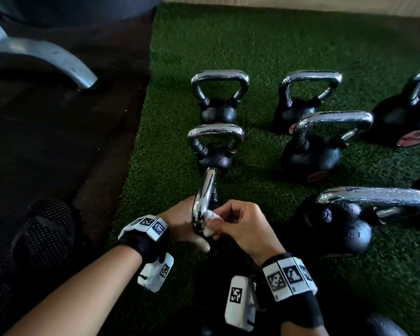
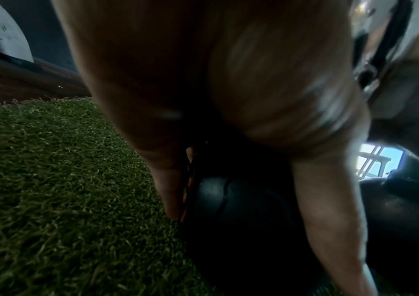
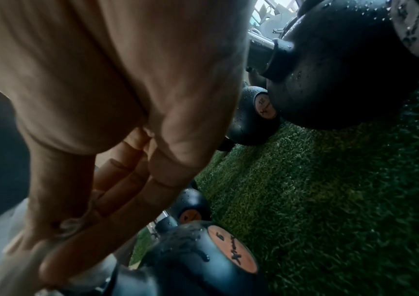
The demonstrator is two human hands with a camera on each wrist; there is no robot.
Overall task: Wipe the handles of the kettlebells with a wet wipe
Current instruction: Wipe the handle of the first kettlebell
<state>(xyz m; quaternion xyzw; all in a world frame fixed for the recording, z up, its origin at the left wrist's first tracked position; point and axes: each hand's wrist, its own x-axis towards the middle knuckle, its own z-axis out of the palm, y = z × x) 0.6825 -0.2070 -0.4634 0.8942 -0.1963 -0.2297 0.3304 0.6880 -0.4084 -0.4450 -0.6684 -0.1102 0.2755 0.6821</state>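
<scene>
Several black kettlebells with chrome handles stand on green turf [image 1: 252, 44]. The nearest kettlebell shows its handle [image 1: 205, 195] edge-on, low in the middle of the head view. My left hand [image 1: 182, 221] reaches under that handle, and in the left wrist view its fingers [image 2: 170, 190] and thumb straddle the black ball [image 2: 241, 210]. My right hand [image 1: 215, 229] pinches a crumpled white wet wipe [image 1: 211, 220] against the near end of the handle. In the right wrist view this ball's orange label [image 3: 231, 250] shows below the fingers.
Two small kettlebells [image 1: 217, 146] [image 1: 220, 98] line up just beyond. Bigger ones [image 1: 318, 151] [image 1: 337, 224] stand to the right, wet with droplets. A grey machine foot [image 1: 58, 59] rests on the dark rubber floor [image 1: 70, 141] at left. A black mesh shoe [image 1: 44, 238] is near my left arm.
</scene>
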